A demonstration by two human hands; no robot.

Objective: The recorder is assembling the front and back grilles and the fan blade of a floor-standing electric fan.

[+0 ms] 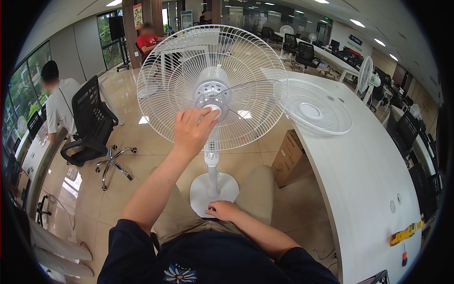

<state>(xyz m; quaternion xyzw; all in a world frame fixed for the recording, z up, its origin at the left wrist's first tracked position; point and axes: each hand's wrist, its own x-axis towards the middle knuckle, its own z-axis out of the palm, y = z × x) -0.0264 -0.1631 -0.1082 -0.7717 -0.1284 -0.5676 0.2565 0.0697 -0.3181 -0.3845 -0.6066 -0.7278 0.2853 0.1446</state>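
Observation:
A white pedestal fan (212, 85) stands upright between my knees, its wire rear guard facing me and a clear blade in front of it. My left hand (193, 130) reaches up to the fan's centre, with thumb and fingers closed around the small white hub cap (216, 110). The fingers partly cover the cap. Below, the pole (213, 182) rises from a round white base (226, 186) on the floor. My right hand (224, 210) rests low over my lap near the base's edge, fingers loosely bent and apart, with nothing visible in them.
At right, a white desk (350, 175) carries the loose front guard (326, 113), a yellow packet (404, 234) and a screwdriver (404, 258). Under it stands a cardboard box (291, 158). A black office chair (92, 118) and a seated person (61, 99) are at left.

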